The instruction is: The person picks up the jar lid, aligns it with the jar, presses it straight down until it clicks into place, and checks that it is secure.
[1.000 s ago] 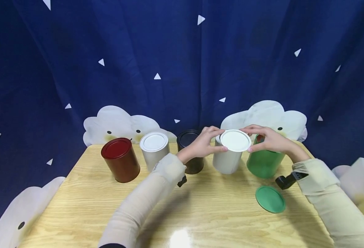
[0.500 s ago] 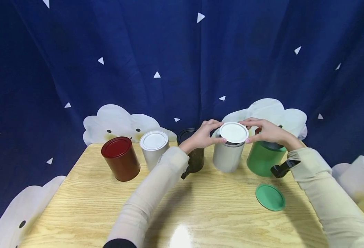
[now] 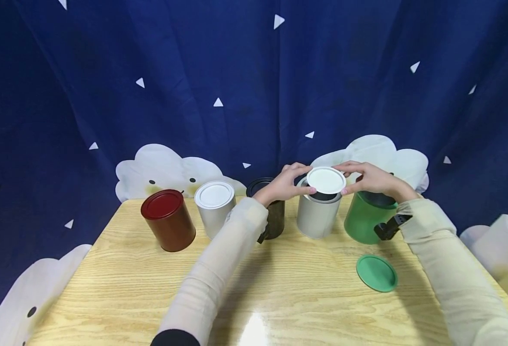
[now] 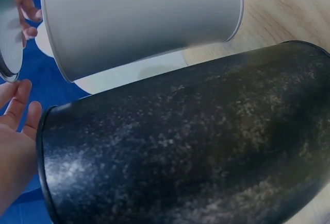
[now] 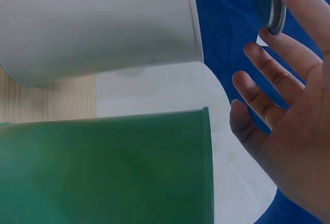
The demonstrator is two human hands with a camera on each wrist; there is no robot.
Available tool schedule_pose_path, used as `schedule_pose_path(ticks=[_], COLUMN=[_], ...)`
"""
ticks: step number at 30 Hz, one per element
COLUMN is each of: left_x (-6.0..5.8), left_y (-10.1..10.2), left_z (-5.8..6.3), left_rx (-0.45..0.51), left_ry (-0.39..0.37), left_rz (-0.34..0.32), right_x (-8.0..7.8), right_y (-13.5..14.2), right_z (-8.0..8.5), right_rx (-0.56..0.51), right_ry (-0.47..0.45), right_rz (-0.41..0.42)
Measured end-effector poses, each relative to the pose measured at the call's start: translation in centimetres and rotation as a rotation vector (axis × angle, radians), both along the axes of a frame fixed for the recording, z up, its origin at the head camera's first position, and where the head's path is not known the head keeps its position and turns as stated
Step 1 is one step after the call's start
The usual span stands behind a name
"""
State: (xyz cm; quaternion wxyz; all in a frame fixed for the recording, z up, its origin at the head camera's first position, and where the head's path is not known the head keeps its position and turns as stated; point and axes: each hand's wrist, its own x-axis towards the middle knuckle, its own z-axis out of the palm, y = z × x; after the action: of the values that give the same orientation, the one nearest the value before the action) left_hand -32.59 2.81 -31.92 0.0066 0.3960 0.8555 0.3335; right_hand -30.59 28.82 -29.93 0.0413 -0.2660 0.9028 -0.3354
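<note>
A round white lid (image 3: 326, 180) is pinched at its rim between my two hands. The left hand (image 3: 283, 184) grips its left edge; the right hand (image 3: 371, 179) grips its right edge. Beneath the lid stands an uncovered white can (image 3: 317, 220), its dark inside partly showing. Both wrist views show the lid apart from the can's rim. Below my left hand is a black can (image 4: 180, 147), with its top on in the head view. Below my right hand stands a green can (image 5: 108, 167), open at the top. A green lid (image 3: 377, 273) lies on the table in front of it.
A dark red can (image 3: 173, 227) and another white can (image 3: 215, 214), both lidded, stand on the left of the wooden table (image 3: 120, 288). Behind the row hangs a blue curtain (image 3: 219, 57) with white shapes.
Both hands have lifted the white lid up from the white can, exposing part of its opening. My right hand also moved off the green can's mouth, slightly leftward.
</note>
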Motion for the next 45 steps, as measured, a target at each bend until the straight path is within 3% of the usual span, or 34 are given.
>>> schedule_pose_path(ticks=[6,15,22,28,45], left_x=[-0.6,-1.2,-1.6,-1.7,-2.1], left_y=[0.0,0.2,0.4,0.4,0.7], left_z=[-0.1,-0.4,-0.8,-0.9,-1.0], left_rx=[-0.028,-0.146,-0.214,-0.270,-0.342], left_ry=[0.001,-0.037,0.012,0.004,-0.013], left_rz=[0.002,0.040,0.055,0.061,0.063], right_x=[-0.9,-1.4,-1.8,-2.0,-2.2], right_y=[0.2,0.1,0.0,-0.1,0.0], right_z=[-0.5,-0.8,-1.2,-1.5,-2.1], right_rx=[-0.007,0.039,0.046,0.088,0.078], right_ry=[-0.036,-0.053,-0.038,-0.073,-0.090], right_rz=[-0.016,0.001,0.011,-0.017,0.039])
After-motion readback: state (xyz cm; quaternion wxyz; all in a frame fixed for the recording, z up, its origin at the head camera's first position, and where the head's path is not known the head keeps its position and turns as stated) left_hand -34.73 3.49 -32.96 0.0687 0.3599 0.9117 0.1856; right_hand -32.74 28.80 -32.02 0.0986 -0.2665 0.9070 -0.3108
